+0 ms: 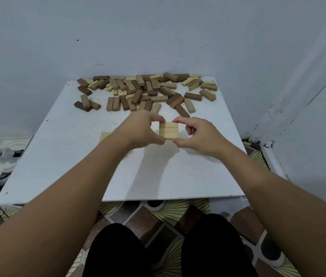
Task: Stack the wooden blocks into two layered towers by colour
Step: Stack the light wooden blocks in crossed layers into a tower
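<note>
A square set of pale wooden blocks [168, 130] lies side by side on the white board [58, 156] near its middle. My left hand [142, 128] grips its left side between thumb and fingers. My right hand [198, 134] pinches its right side the same way. More pale blocks [104, 135] show just left of my left wrist, mostly hidden by the forearm. A loose pile of dark, mid-brown and pale blocks [148, 90] is spread along the board's far edge by the wall.
The board sits low in a corner between two pale walls [158, 37]. Patterned floor covering [158, 212] and my dark-clothed knees lie below its near edge. Some clutter with a white toy [2, 154] lies to the left of the board.
</note>
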Tool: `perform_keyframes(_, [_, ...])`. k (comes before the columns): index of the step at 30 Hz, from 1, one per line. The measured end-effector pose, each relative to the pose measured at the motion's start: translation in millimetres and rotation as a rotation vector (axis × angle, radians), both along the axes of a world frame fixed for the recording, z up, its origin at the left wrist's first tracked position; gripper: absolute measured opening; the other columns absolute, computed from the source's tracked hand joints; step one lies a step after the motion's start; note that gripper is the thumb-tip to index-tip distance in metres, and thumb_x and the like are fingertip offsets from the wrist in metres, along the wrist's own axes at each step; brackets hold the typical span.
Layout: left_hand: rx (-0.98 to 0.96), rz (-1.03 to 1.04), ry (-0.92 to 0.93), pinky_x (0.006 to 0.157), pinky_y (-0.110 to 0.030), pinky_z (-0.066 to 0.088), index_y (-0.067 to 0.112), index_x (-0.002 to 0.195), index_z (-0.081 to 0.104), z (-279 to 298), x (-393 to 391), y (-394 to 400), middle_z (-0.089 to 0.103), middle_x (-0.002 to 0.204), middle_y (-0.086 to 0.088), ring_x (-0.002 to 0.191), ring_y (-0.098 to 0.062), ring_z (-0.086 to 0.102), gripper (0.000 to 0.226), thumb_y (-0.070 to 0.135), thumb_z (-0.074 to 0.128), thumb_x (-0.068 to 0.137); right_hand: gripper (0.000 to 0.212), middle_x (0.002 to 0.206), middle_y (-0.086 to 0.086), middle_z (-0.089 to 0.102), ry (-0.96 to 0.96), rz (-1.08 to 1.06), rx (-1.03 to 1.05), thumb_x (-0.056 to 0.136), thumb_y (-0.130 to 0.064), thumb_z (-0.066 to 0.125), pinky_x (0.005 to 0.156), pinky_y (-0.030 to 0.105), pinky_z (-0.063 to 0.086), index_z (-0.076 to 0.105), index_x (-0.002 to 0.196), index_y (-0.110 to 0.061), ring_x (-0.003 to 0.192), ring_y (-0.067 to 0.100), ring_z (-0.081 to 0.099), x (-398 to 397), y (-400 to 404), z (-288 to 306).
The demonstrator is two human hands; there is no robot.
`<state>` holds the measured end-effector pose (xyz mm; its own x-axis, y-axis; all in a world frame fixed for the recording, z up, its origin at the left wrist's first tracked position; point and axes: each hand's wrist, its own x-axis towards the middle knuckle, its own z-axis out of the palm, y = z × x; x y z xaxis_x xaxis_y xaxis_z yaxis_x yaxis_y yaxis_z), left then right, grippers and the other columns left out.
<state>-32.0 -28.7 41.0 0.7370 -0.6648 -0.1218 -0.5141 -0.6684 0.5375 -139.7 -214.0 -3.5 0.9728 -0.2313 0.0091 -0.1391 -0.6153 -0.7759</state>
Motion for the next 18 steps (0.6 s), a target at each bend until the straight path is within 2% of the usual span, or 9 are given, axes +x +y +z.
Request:
perform_keyframes(3, [0.016, 0.010, -0.051, 0.068, -0.021, 0.047, 0.036, 0.135, 0.066, 16.7, 6.6, 27.6, 0.058, 0.107, 0.007, 0.103, -0.017, 0.063, 0.063, 0.033, 0.088, 0.076, 0.047, 0.081, -0.011, 0.046, -0.051, 0.037, -0.008, 0.075, -0.047, 0.079, 0.080, 0.035, 0.040, 0.063, 0.117, -0.060, 0.073, 0.004, 0.047, 11.9, 19.9, 9.9])
perform_keyframes(6, [0.024, 0.048, -0.063, 0.073, -0.026, 0.046, 0.039, 0.132, 0.067, 29.1, 14.6, 61.6, 0.056, 0.116, 0.006, 0.116, -0.014, 0.057, 0.062, 0.033, 0.089, 0.075, 0.053, 0.082, -0.012, 0.044, -0.089, 0.073, 0.003, 0.076, -0.046, 0.081, 0.078, 0.029, 0.036, 0.065, 0.126, -0.050, 0.071, 0.001, 0.046, 26.2, 48.6, 16.8])
perform_keyframes(8, [0.033, 0.076, -0.054, 0.076, -0.028, 0.048, 0.040, 0.130, 0.068, 35.8, 19.8, 83.4, 0.055, 0.118, 0.003, 0.117, -0.014, 0.055, 0.060, 0.034, 0.090, 0.075, 0.050, 0.082, -0.012, 0.044, -0.106, 0.103, 0.016, 0.077, -0.044, 0.082, 0.080, 0.030, 0.035, 0.066, 0.124, -0.048, 0.070, 0.002, 0.045, 35.6, 68.3, 20.0])
perform_keyframes(12, [0.050, 0.111, -0.048, 0.068, -0.022, 0.046, 0.040, 0.127, 0.069, 41.3, 30.1, 116.3, 0.056, 0.117, 0.004, 0.116, -0.011, 0.053, 0.057, 0.035, 0.090, 0.075, 0.046, 0.083, -0.010, 0.044, -0.109, 0.153, -0.005, 0.079, -0.046, 0.081, 0.082, 0.033, 0.035, 0.066, 0.122, -0.045, 0.073, 0.007, 0.045, 51.3, 99.6, 24.8])
perform_keyframes(18, [0.057, 0.095, 0.010, 0.073, -0.025, 0.050, 0.036, 0.134, 0.067, 33.7, 44.0, 135.3, 0.054, 0.115, 0.002, 0.124, -0.013, 0.053, 0.061, 0.034, 0.090, 0.077, 0.035, 0.077, -0.012, 0.040, -0.070, 0.170, 0.004, 0.078, -0.045, 0.081, 0.077, 0.034, 0.038, 0.067, 0.110, -0.049, 0.068, 0.006, 0.042, 65.0, 117.0, 20.4])
